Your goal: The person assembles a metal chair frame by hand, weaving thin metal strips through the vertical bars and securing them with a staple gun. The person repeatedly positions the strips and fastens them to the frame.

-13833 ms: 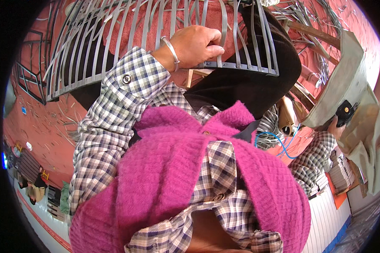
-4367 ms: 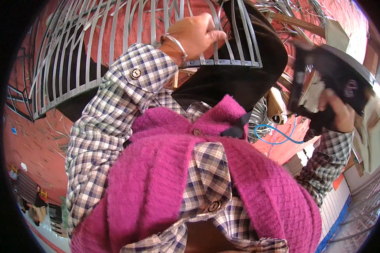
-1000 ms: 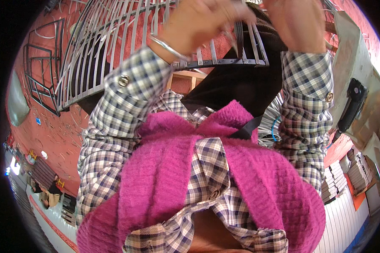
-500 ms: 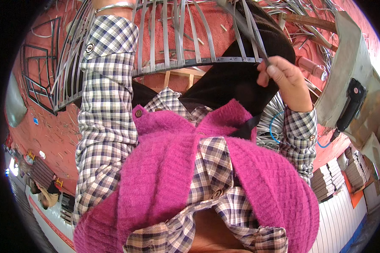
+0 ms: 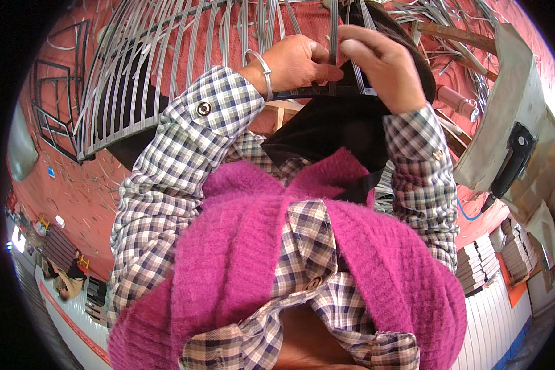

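In front of me, a dark metal frame (image 5: 283, 95) is strung with several grey flat strips (image 5: 192, 61). The fingers of my left hand (image 5: 293, 61) are closed in a pinch on one grey strip (image 5: 333, 31) near the frame's bar. On the other side of that strip is my right hand (image 5: 385, 65), bent at the wrist, thumb and forefinger apart and fingertips close beside the strip. It is slightly blurred, and whether it touches the strip is hard to see.
Loose grey strips (image 5: 456, 37) lie at the far right by a wooden bar (image 5: 456, 37). A pink cylinder (image 5: 456, 102) lies near my right arm. Right of it, a black tool (image 5: 513, 159) rests on a pale sheet (image 5: 505, 80). Black frames (image 5: 58, 105) lie left on the red floor.
My left hand has come down and right from the frame's upper left to the strip. My right hand has moved up and left, and the strip now runs upright instead of slanting.
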Motion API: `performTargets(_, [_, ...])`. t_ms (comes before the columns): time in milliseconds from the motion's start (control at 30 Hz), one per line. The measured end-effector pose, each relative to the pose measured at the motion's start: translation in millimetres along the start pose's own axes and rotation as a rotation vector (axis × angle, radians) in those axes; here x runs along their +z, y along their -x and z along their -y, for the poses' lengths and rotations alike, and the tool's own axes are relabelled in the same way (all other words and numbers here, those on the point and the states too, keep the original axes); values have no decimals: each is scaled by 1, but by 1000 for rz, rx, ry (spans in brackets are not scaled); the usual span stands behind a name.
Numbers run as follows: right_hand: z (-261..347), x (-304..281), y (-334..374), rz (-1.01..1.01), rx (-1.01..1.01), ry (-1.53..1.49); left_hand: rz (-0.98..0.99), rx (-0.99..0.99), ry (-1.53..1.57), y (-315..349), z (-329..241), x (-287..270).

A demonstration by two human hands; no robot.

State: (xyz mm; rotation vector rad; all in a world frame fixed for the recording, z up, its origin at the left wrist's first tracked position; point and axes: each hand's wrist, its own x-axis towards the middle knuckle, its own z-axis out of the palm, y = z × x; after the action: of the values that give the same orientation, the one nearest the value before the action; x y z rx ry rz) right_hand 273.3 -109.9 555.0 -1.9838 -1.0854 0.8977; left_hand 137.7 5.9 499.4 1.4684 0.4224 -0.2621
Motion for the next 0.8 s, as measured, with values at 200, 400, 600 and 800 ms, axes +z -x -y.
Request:
performTargets(200, [6,-77,47,-434,174,-62,-95,99,-120,-2,6,8])
performTargets(400, [-31,-179,129,-934,206,335,-130,93,-123,-3,9,13])
performTargets(600, [-85,-256,185,-986,197,710,-151,127,-237,1,4,16])
performTargets(800, [-127,-319,202,-958,490,1215,-178,91,-216,4,3,17])
